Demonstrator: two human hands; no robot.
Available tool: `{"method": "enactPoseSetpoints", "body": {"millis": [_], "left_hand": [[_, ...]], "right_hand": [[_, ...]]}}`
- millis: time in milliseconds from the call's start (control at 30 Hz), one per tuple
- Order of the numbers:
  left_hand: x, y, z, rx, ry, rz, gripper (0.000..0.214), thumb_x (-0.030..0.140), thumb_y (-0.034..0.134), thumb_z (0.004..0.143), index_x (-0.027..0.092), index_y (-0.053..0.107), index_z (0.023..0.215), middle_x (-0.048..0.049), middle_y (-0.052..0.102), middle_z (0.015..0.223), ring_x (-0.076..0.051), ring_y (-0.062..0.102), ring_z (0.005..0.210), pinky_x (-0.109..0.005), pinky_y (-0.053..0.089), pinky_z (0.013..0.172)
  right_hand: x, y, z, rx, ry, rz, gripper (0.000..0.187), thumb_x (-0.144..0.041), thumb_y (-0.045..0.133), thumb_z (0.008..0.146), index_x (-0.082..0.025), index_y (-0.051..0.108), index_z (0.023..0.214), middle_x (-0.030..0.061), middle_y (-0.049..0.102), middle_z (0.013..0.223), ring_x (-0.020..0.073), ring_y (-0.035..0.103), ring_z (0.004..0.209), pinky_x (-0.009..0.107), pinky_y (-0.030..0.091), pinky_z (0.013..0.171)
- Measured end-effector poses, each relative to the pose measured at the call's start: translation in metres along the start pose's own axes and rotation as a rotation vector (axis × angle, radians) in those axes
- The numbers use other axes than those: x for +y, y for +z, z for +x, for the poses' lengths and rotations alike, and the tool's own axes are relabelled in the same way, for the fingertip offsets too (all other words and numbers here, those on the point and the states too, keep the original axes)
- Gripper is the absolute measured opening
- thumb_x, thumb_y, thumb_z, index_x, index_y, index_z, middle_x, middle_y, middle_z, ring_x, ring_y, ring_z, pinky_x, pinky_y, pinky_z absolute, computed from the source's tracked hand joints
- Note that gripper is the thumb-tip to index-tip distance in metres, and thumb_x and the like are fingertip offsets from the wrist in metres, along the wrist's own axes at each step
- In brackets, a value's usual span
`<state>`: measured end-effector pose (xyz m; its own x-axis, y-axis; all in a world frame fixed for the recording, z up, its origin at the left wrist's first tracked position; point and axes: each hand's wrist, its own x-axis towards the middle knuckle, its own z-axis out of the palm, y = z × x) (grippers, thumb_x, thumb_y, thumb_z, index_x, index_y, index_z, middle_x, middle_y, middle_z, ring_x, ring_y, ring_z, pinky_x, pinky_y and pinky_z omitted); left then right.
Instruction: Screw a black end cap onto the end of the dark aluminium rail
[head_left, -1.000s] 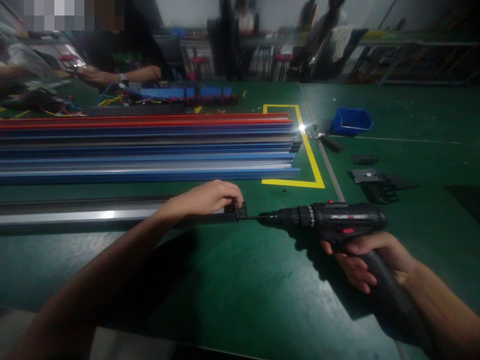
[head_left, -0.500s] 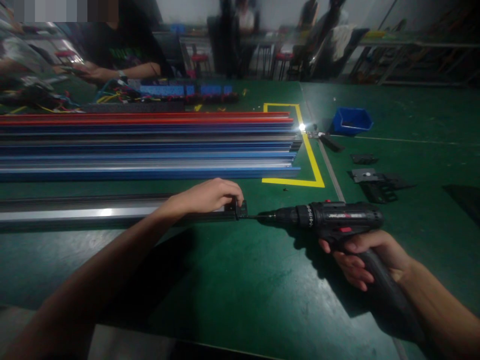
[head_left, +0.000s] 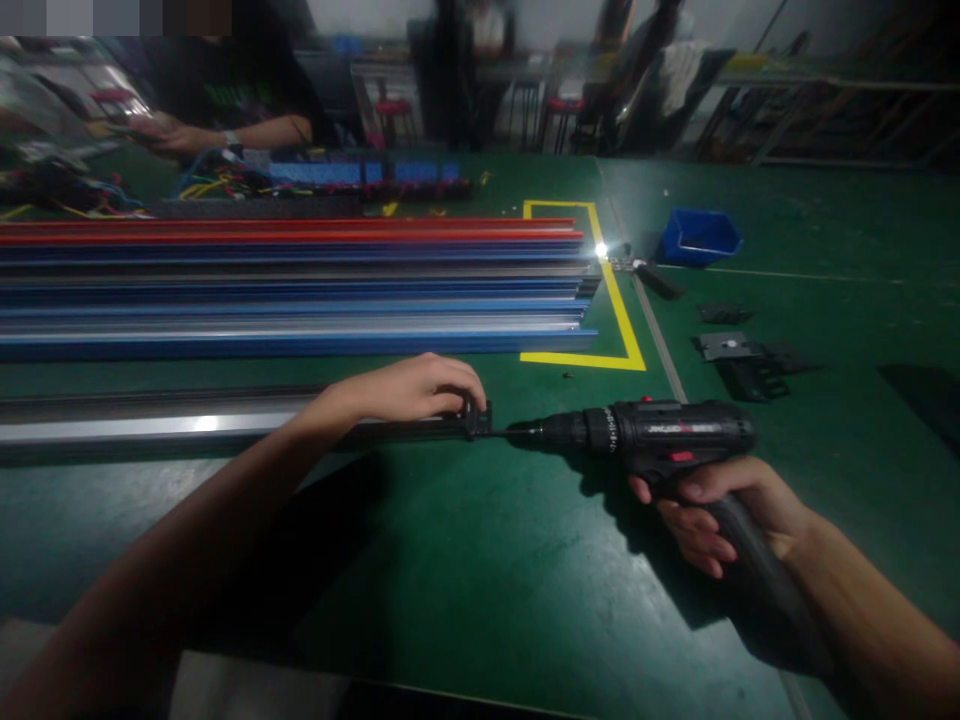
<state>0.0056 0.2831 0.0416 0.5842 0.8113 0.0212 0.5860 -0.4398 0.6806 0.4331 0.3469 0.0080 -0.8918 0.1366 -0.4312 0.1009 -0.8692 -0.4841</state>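
Observation:
A long rail (head_left: 202, 424) with a silvery face lies across the near side of the green table. My left hand (head_left: 416, 388) rests over its right end, fingers curled down on a black end piece (head_left: 478, 418). How firmly the fingertips grip it is partly hidden. From the right, my right hand (head_left: 724, 515) holds a black cordless drill (head_left: 675, 430) by its handle, with a finger near the trigger. The drill lies level, and its thin bit (head_left: 495, 433) points left and reaches the end piece. A screw cannot be made out there.
Behind the rail lie several long red, blue and grey profiles (head_left: 300, 300), their ends inside yellow tape (head_left: 626, 330). To the right are a blue bin (head_left: 701, 238), a dark-handled tool (head_left: 658, 279) and black brackets (head_left: 750, 375). Across the table a person (head_left: 262, 130) stands near coloured wires (head_left: 210, 185).
The drill has shifted very slightly left towards the end piece. My left hand keeps its place on the rail's end, and the view has moved a little.

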Motion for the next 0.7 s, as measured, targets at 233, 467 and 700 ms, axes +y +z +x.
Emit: {"method": "enactPoseSetpoints", "body": {"millis": [233,467,700], "left_hand": [[0.003,0.002,-0.002,0.114,0.024,0.146,0.018,0.031,0.064,0.102,0.025,0.08,0.108,-0.0067,0.073,0.127,-0.02,0.067,0.122,-0.034,0.05,0.109],[0.01,0.006,-0.002,0.177,0.066,0.246,0.022,0.028,0.058,0.106,0.022,0.078,0.111,-0.0066,0.076,0.114,-0.021,0.065,0.117,-0.038,0.05,0.107],[0.009,0.006,-0.004,0.169,0.023,0.248,0.022,0.026,0.057,0.105,0.022,0.077,0.114,-0.0064,0.076,0.117,-0.021,0.066,0.117,-0.037,0.051,0.105]], "right_hand": [[0.0,0.0,-0.002,0.006,0.009,0.017,0.031,-0.023,0.069,0.085,-0.006,0.074,0.11,-0.0001,0.056,0.06,0.0135,0.056,0.043,0.03,0.062,0.053],[-0.002,0.006,0.0,-0.001,0.021,0.048,0.029,-0.023,0.069,0.087,-0.006,0.074,0.11,0.0,0.059,0.061,0.0132,0.06,0.045,0.029,0.062,0.054],[-0.002,0.01,0.001,-0.044,0.017,0.096,0.029,-0.018,0.067,0.088,-0.004,0.072,0.113,0.002,0.065,0.066,0.0145,0.066,0.049,0.03,0.065,0.058]]}}
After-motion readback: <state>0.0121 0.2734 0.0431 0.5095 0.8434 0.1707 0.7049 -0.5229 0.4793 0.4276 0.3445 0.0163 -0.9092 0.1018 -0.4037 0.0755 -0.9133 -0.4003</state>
